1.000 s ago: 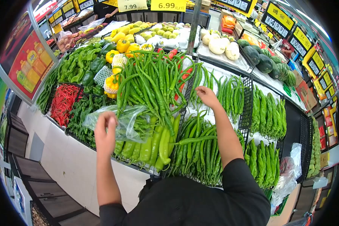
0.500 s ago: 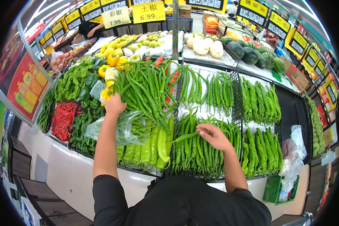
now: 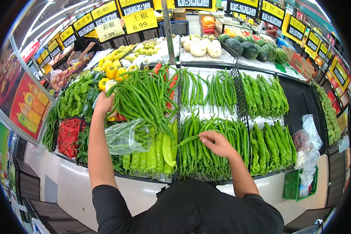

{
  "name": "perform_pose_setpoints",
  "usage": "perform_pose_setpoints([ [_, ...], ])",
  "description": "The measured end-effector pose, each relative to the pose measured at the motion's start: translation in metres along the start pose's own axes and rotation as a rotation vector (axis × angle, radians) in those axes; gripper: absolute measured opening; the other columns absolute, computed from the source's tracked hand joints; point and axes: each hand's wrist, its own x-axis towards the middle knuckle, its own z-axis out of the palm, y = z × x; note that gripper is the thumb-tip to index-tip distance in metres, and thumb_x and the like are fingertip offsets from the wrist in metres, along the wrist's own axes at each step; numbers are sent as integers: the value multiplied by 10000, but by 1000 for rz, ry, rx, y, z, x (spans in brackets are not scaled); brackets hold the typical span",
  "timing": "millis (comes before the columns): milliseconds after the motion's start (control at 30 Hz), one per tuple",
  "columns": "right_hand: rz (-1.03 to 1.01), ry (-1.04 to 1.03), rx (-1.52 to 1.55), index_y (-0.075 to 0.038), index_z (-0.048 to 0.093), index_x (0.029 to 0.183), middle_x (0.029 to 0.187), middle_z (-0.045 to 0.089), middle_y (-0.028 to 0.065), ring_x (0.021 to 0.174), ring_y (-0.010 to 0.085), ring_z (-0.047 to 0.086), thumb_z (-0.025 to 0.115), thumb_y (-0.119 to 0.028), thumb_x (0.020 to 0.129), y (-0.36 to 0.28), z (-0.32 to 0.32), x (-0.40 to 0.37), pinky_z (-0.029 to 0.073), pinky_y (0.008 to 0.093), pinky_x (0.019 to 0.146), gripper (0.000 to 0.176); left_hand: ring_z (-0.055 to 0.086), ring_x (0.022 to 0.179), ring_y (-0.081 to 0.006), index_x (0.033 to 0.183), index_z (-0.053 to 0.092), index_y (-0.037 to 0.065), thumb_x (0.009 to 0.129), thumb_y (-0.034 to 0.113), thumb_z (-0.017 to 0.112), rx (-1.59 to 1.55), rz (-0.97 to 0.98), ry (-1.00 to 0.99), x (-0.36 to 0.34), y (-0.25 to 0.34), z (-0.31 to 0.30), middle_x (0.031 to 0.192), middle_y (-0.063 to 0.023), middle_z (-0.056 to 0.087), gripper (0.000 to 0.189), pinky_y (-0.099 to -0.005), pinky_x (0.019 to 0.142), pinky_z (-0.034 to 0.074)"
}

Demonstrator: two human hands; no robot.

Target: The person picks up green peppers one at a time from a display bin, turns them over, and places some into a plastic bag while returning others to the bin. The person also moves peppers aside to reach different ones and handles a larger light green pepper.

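Note:
My right hand [image 3: 218, 145] pinches one end of a long green chili pepper [image 3: 188, 140], held almost level over a row of similar green chilies [image 3: 202, 162]. At the left edge of a heap of loose long green chilies [image 3: 144, 95], my left hand [image 3: 104, 102] has its back to me. Its fingers are mostly hidden, so a grip does not show. Yellow bell peppers [image 3: 111, 72] lie just beyond that hand. Beneath the heap, a clear plastic bag [image 3: 124, 136] with green chilies in it rests over pale green peppers [image 3: 156, 152].
Red chilies [image 3: 69, 138] fill a bin at left. Black crate walls [image 3: 241, 97] divide the rows; more green peppers [image 3: 267, 95] lie right. Clear bags [image 3: 309, 144] hang above a green basket [image 3: 290, 185]. Watermelons [image 3: 249, 50] and price signs [image 3: 139, 21] are behind. Another person [image 3: 84, 45] stands far left.
My left hand has moved left and slightly away, to the heap's outer edge. My right hand still pinches the same chili pepper. The whole view has shifted somewhat.

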Motion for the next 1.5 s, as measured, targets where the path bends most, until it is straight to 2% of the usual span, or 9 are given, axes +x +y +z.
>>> perform_pose_setpoints([
  [167, -47, -57, -35, -12, 631, 1184, 1033, 652, 124, 928, 212, 637, 604, -180, 951, 1, 7, 3, 512, 336, 810, 289, 491, 530, -85, 1143, 508, -3, 931, 207, 603, -139, 62, 112, -12, 1, -11, 719, -15, 521, 313, -252, 423, 389],
  [300, -44, -56, -19, -13, 631, 1183, 1024, 648, 128, 928, 226, 638, 601, -188, 952, 7, 10, -1, 513, 347, 812, 291, 642, 685, -345, 1102, 536, -13, 922, 247, 614, 418, 539, 517, 9, -59, -10, 805, -192, 645, 326, -429, 617, 505],
  [400, -72, -84, -82, -8, 628, 1164, 1017, 640, 143, 921, 252, 638, 595, -189, 952, 8, 8, -3, 512, 360, 812, 281, 644, 859, -444, 1107, 547, -26, 919, 266, 602, 733, 149, 388, -31, -42, 3, 924, -269, 652, 352, -483, 775, 500],
  [567, -88, -101, -147, -2, 619, 1164, 1000, 642, 150, 908, 279, 639, 591, -182, 946, 7, 8, -5, 510, 383, 811, 284, 655, 750, -371, 1032, 539, -18, 918, 224, 571, 467, 337, 408, 11, -137, -24, 847, -202, 656, 270, -461, 649, 512],
  [633, -80, -118, -155, -1, 616, 1170, 1006, 647, 145, 923, 277, 640, 587, -171, 939, 5, 8, -8, 509, 380, 831, 289, 440, 529, -84, 935, 477, 69, 942, 190, 570, -232, -142, 148, -26, -86, -33, 686, 11, 439, 152, -249, 399, 330],
  [1100, -142, -231, -112, -3, 600, 1191, 980, 649, 125, 931, 257, 634, 577, -176, 953, -4, 25, 13, 510, 373, 826, 294, 389, 502, -59, 1055, 456, 96, 985, 166, 558, -504, 244, 521, -139, -14, -51, 643, 27, 408, 142, -222, 416, 313],
  [1300, -244, -241, 177, -31, 556, 1282, 1066, 634, 99, 974, 195, 614, 582, -215, 977, -46, 58, 34, 502, 339, 821, 357, 479, 601, -106, 1184, 462, 59, 982, 194, 562, -261, 249, 335, -192, 33, 45, 851, -41, 533, 264, -254, 505, 414],
  [1367, -297, -160, 242, -41, 530, 1314, 1089, 622, 103, 975, 184, 604, 594, -207, 969, -66, 68, 36, 501, 328, 812, 387, 565, 677, -228, 1199, 455, 38, 978, 172, 554, 71, 626, 396, -200, 31, 90, 925, -112, 572, 277, -364, 617, 492],
  [1500, -282, 47, 318, -32, 567, 1255, 1028, 612, 99, 908, 178, 599, 648, -208, 928, -89, 73, 33, 504, 316, 753, 380, 640, 887, -300, 1229, 440, 1, 958, 161, 576, -86, 424, -6, -240, 46, 160, 968, -144, 624, 343, -407, 794, 507],
])
